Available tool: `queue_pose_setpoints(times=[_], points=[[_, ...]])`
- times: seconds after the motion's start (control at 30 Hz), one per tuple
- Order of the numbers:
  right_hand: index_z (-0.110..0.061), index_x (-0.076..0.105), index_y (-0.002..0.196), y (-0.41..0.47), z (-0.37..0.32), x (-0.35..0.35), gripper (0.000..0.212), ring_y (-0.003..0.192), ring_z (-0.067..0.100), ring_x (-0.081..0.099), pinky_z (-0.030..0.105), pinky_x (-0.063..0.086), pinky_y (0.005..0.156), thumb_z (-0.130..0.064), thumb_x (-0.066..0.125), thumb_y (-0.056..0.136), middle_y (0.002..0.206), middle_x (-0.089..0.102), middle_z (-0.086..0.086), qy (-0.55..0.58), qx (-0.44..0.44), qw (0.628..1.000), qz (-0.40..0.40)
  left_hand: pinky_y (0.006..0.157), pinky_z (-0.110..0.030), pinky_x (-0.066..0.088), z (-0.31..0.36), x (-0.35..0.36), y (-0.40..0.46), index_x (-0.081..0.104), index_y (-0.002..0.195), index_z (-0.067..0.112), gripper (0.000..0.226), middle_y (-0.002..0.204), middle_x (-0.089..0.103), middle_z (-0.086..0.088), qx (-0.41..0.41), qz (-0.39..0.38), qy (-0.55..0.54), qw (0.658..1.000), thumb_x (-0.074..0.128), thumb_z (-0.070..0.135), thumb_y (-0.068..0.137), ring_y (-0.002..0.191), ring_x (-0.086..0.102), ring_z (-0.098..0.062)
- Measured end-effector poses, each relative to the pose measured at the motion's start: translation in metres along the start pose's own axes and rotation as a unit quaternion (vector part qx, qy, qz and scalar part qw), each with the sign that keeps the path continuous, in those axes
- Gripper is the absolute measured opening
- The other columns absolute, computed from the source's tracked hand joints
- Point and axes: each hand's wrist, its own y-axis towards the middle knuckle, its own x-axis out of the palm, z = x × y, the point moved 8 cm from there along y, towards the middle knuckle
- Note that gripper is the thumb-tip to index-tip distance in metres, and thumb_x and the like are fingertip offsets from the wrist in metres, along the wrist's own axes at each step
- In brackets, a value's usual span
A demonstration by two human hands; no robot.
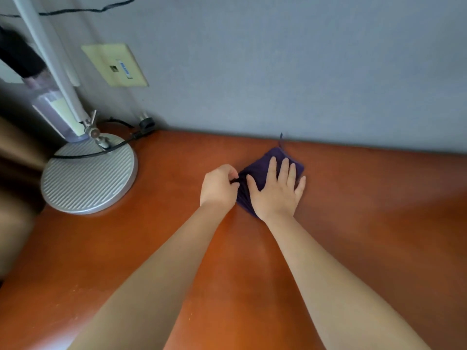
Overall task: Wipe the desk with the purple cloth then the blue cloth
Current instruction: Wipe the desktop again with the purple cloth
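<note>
A folded purple cloth (260, 170) lies on the orange-brown desk (366, 210) near the back wall. My right hand (276, 189) presses flat on top of it with fingers spread and straight. My left hand (218, 188) pinches the cloth's left edge between curled fingers and thumb. A thin loop of the cloth sticks out toward the wall. No blue cloth is in view.
A grey round ribbed lamp base (88, 175) with its slanted arm stands at the desk's left, a black cable (121, 144) running over it to the wall. A yellowish wall plate (115, 64) sits on the grey wall behind.
</note>
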Motion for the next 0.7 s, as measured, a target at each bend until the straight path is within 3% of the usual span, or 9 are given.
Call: queue_pose_setpoints(times=[0.1,0.2,0.3,0.33,0.37,0.43,0.5,0.6,0.7], points=[[-0.026,0.007,0.154,-0.046,0.018,-0.008,0.069,0.146,0.023,0.01,0.046,-0.001,0.115,-0.061,0.02,0.096,0.161,0.009,0.005,-0.032,-0.015,0.999,-0.011,0.075,-0.03,0.05,-0.003,-0.002,-0.026,0.067,0.085,0.012,0.028,0.093,0.066,-0.007,0.002,0.014,0.041,0.999,0.047,-0.008,0.083,0.086,0.062,-0.024],[-0.027,0.015,0.153,-0.081,0.031,-0.023,0.061,0.128,0.024,0.033,0.04,0.017,0.106,-0.049,0.03,0.098,0.147,0.035,0.002,-0.075,-0.041,0.996,0.006,0.076,-0.027,0.041,-0.003,-0.016,-0.041,0.068,0.09,0.006,0.035,0.101,0.062,-0.011,0.045,0.073,0.062,0.994,0.044,-0.015,0.076,0.094,0.055,-0.026],[-0.021,0.023,0.152,-0.099,0.034,-0.028,0.063,0.135,0.028,0.03,0.04,0.021,0.111,-0.038,0.046,0.096,0.15,0.034,0.005,-0.028,-0.095,0.995,0.03,0.076,-0.029,0.048,0.016,-0.009,-0.074,0.07,0.098,0.001,0.035,0.105,0.067,-0.011,0.199,0.123,0.103,0.967,0.046,-0.011,0.075,0.092,0.06,-0.025],[-0.019,0.025,0.152,-0.101,0.031,-0.027,0.062,0.141,0.029,0.024,0.041,0.02,0.114,-0.034,0.047,0.096,0.155,0.028,0.008,-0.014,-0.138,0.99,0.037,0.084,-0.035,0.052,0.022,0.004,-0.086,0.068,0.107,0.0,0.035,0.113,0.067,-0.012,0.251,0.098,0.143,0.953,0.048,-0.006,0.079,0.101,0.063,-0.029],[-0.018,0.025,0.152,-0.1,0.028,-0.024,0.059,0.145,0.028,0.018,0.041,0.018,0.117,-0.033,0.044,0.097,0.158,0.021,0.008,-0.013,-0.184,0.982,0.032,0.099,-0.039,0.046,0.022,0.021,-0.095,0.061,0.124,0.003,0.039,0.131,0.059,-0.01,0.26,0.029,0.186,0.947,0.046,0.002,0.089,0.12,0.057,-0.028],[-0.02,0.016,0.153,-0.088,0.025,-0.017,0.056,0.149,0.024,0.004,0.038,0.009,0.121,-0.037,0.03,0.102,0.161,0.006,0.005,-0.023,-0.23,0.973,-0.013,0.12,-0.039,0.013,0.003,0.047,-0.092,0.024,0.151,0.013,0.047,0.159,0.02,0.0,0.191,-0.087,0.274,0.939,0.026,0.022,0.105,0.147,0.014,-0.015],[-0.02,0.007,0.154,-0.066,0.032,-0.01,0.055,0.149,0.02,-0.003,0.033,0.001,0.119,-0.039,0.021,0.104,0.162,-0.002,0.002,-0.03,-0.218,0.974,-0.049,0.12,-0.041,-0.004,-0.002,0.052,-0.077,0.005,0.154,0.017,0.052,0.162,0.001,0.003,0.152,-0.111,0.325,0.927,0.014,0.033,0.105,0.148,-0.005,-0.011],[-0.017,0.002,0.154,-0.024,0.028,-0.009,0.056,0.148,0.02,-0.005,0.033,-0.001,0.119,-0.038,0.017,0.104,0.162,-0.003,0.003,-0.042,-0.215,0.975,-0.037,0.12,-0.044,-0.006,0.007,0.053,-0.039,-0.003,0.154,0.018,0.057,0.161,-0.008,0.002,0.141,-0.106,0.349,0.92,0.009,0.042,0.103,0.147,-0.011,-0.012],[-0.018,-0.001,0.154,0.028,0.016,-0.011,0.056,0.148,0.019,-0.009,0.034,-0.003,0.119,-0.034,0.019,0.105,0.162,-0.006,0.002,-0.042,-0.213,0.976,-0.031,0.117,-0.044,0.01,0.018,0.049,0.011,-0.003,0.154,0.021,0.06,0.162,-0.006,-0.002,0.134,-0.083,0.397,0.904,0.009,0.048,0.101,0.148,-0.003,-0.019]])
